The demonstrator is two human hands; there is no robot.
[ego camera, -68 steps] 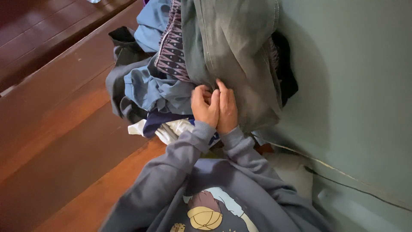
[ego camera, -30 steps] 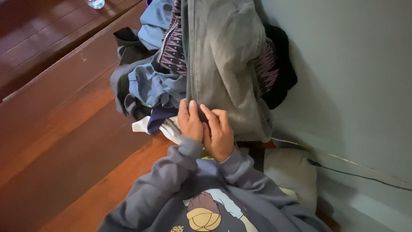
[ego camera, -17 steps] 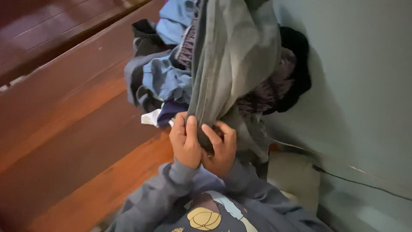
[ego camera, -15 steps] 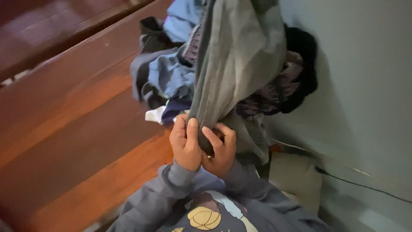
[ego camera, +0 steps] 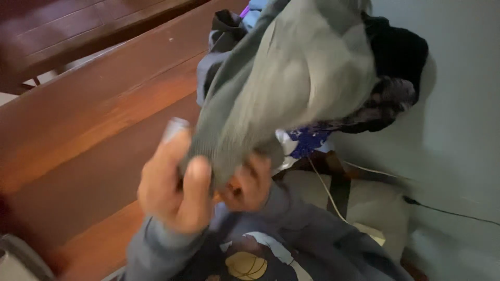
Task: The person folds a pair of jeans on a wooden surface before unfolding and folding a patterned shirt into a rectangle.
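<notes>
My left hand (ego camera: 174, 190) and right hand (ego camera: 249, 183) are both closed, fingers clamped on the lower end of the grey garment (ego camera: 291, 88). Garment runs up and away from my hands, draped over the clothes pile (ego camera: 388, 96) next to the pale green wall (ego camera: 458, 104). Wooden floor (ego camera: 88, 130) is to the left. Frame is motion-blurred; exact finger placement can't be resolved.

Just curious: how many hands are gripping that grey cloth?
2: the left hand clutches the grey cotton garment at its lower edge; the right hand grips beside it.
</notes>
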